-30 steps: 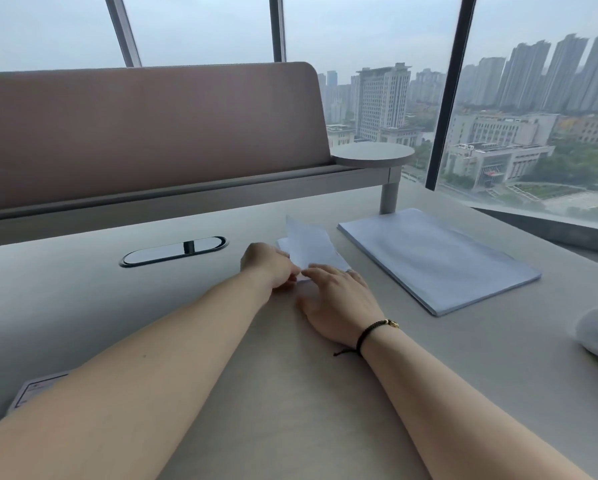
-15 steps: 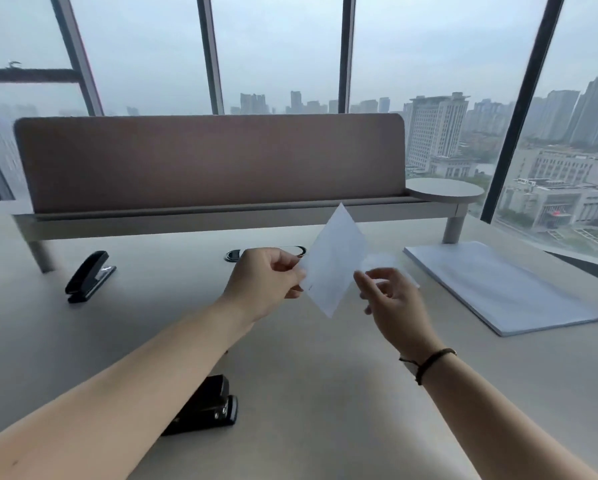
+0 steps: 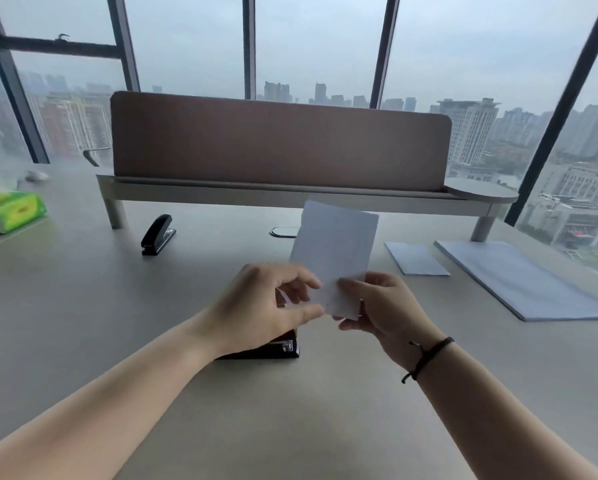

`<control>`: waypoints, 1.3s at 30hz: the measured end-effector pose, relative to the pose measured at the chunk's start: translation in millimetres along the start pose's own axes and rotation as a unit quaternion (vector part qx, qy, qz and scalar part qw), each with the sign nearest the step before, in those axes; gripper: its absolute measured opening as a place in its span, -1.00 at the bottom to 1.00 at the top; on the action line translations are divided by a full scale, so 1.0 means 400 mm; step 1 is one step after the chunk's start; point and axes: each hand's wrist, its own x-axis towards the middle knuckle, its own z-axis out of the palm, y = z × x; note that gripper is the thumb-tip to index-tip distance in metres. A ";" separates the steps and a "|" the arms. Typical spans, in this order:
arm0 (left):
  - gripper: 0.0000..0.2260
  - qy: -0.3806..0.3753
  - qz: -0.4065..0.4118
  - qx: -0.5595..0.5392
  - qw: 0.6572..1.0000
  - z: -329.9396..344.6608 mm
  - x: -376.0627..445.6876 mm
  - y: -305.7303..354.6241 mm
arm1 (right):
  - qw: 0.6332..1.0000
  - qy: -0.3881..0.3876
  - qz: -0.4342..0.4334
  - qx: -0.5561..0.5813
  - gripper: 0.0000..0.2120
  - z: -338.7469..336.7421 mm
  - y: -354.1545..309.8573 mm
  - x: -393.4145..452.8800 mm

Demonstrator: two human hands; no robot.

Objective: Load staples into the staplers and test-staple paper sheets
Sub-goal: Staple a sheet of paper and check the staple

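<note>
White paper (image 3: 335, 247), black staplers (image 3: 157, 235)

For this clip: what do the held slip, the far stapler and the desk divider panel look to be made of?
Held slip: thin white paper, matte; light shows through it and its top edge is uneven, perhaps torn. Both the left hand and right hand pinch it.
Far stapler: black, slightly glossy casing, plastic or painted metal; hard to say which.
Divider panel: brown, matte, likely fabric or felt.

Left hand (image 3: 262, 306) and right hand (image 3: 384, 310) raised together, fingers pinching.
</note>
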 end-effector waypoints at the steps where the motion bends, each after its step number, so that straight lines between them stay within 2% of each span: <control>1: -0.82 0.003 -0.013 0.007 1.000 -0.007 -0.011 -0.018 | 1.000 0.002 0.014 -0.021 -0.89 -0.014 0.020 0.003; 5: -0.91 0.004 -0.091 0.059 0.994 -0.013 -0.042 -0.095 | 0.991 -0.013 0.076 -0.111 -0.90 -0.055 0.100 0.017; 9: -0.93 0.000 -0.138 0.069 0.988 -0.001 -0.042 -0.135 | 0.993 -0.019 0.071 -0.096 -0.92 -0.063 0.125 0.033; 11: -0.89 -0.001 -0.152 0.072 0.986 0.008 -0.029 -0.139 | 0.993 -0.021 0.057 -0.098 -0.93 -0.060 0.130 0.034; 14: -0.67 -0.016 -0.172 0.098 0.980 0.027 0.006 -0.139 | 0.995 0.000 0.034 -0.093 -0.94 -0.051 0.139 0.034; 16: -0.56 -0.032 -0.180 0.113 0.977 0.039 0.025 -0.146 | 0.996 0.011 0.019 -0.082 -0.95 -0.042 0.144 0.036; 21: -0.59 -0.068 -0.177 0.138 0.972 0.073 0.048 -0.143 | 0.996 0.017 -0.017 -0.086 -0.95 -0.019 0.160 0.040; 25: -0.53 -0.040 -0.180 0.142 0.973 0.087 0.060 -0.134 | 0.982 0.014 -0.073 -0.172 -0.95 -0.005 0.177 0.051; 29: -0.46 -0.022 -0.182 0.127 0.975 0.094 0.073 -0.140 | 0.977 0.010 -0.093 -0.192 -0.96 -0.001 0.183 0.059; 39: -0.55 -0.050 -0.212 0.157 0.963 0.122 0.066 -0.179 | 0.980 0.002 -0.089 -0.177 -0.95 -0.009 0.181 0.059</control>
